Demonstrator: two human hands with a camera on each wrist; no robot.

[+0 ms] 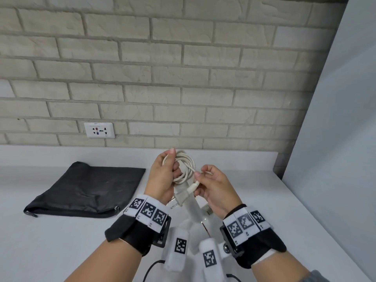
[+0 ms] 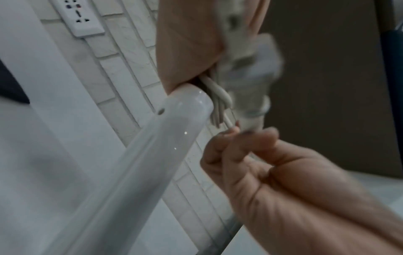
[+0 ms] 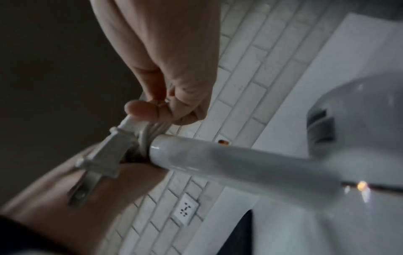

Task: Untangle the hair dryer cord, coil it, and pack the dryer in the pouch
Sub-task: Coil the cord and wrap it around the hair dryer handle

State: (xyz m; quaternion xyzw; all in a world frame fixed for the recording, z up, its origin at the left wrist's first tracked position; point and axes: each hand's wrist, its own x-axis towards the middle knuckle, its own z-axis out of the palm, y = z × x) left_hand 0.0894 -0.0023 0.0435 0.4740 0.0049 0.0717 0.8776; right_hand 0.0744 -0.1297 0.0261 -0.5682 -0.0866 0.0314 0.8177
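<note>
Hands worked above the tabletop (image 1: 61, 241): left hand (image 1: 162, 178) gripped the coiled cord (image 1: 186, 169), right hand (image 1: 215, 190) pinched the tail near the plug (image 1: 180, 197). Dryer (image 1: 192, 210) hung between the wrists, handle toward the coil. Pouch (image 1: 87, 190) lay flat, well left. Recommended: keep loops even, tuck the plug end under one turn, hold firm before moving to the pouch.

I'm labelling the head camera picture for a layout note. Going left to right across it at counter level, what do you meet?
Black pouch lying flat on the counter → left hand holding the coiled cord → right hand pinching the cord's end near the plug.
</note>
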